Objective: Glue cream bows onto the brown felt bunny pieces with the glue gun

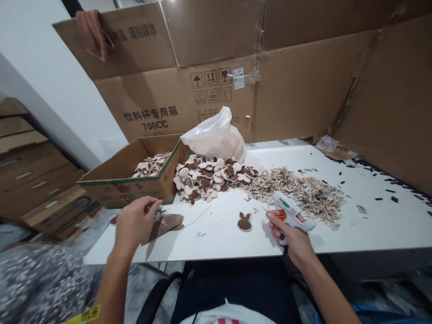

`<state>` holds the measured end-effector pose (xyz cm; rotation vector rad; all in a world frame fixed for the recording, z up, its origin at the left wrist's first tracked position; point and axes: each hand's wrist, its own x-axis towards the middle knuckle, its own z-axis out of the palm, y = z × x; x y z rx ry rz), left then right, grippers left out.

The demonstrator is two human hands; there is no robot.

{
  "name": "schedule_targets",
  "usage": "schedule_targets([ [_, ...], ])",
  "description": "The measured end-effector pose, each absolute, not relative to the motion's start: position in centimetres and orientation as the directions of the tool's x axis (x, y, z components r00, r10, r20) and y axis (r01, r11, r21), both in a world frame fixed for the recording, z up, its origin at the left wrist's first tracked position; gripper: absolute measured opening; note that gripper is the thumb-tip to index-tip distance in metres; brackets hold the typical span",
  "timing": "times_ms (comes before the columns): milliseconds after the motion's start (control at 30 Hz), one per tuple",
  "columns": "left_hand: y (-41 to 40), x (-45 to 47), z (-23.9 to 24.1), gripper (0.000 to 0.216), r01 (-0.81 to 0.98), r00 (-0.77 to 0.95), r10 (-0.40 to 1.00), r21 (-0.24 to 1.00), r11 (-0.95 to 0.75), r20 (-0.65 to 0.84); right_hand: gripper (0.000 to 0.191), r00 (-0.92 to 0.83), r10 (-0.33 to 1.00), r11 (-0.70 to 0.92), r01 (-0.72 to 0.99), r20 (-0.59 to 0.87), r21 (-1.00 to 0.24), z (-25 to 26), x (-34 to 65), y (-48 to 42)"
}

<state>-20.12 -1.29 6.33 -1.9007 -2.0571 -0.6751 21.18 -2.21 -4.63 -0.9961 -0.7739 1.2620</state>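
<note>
My right hand is wrapped round the handle of a white glue gun, whose nozzle points left over the table. Left of its tip, a brown felt bunny-head piece with a pale rim lies flat on its own. My left hand is raised at the left, thumb and fingers pinched together; what they hold, if anything, is too small to make out. Beneath it lies a brown cardboard scrap. Beyond my hands rise a heap of bunny pieces and a pile of thin beige strips.
An open cardboard box holding more pieces stands at the back left. A white plastic bag slumps behind the heap. Tall cardboard walls enclose the back and right. Small black bits lie scattered right. Another person's hand grips the top-left edge.
</note>
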Motion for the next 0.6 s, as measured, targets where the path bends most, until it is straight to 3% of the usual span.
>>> schedule_targets([
  [100,-1.5,-24.3,6.3,0.031,0.997,-0.065,0.912,0.052,0.049,0.404,0.034,0.16,0.985,0.009,-0.39,-0.058,-0.921,-4.6,21.1,-2.3],
  [200,-1.5,-26.5,6.3,0.039,1.0,-0.004,0.953,0.021,-0.002,0.302,0.035,0.164,0.984,-0.003,-0.383,-0.071,-0.924,-4.5,21.1,-2.4],
  [367,-1.8,-26.3,6.3,0.041,0.995,-0.084,0.92,-0.024,0.101,0.384,0.037,0.168,0.982,-0.016,-0.378,-0.085,-0.926,-4.3,21.0,-2.5],
  [467,-1.9,-24.6,6.1,0.031,0.992,-0.123,0.843,0.066,0.104,0.524,0.038,0.17,0.981,-0.021,-0.373,-0.09,-0.928,-4.3,21.0,-2.5],
  [600,-1.5,-20.0,5.1,0.026,0.936,-0.165,0.79,0.346,-0.063,0.591,0.038,0.169,0.983,-0.002,-0.367,-0.068,-0.93,-4.3,20.9,-2.5],
])
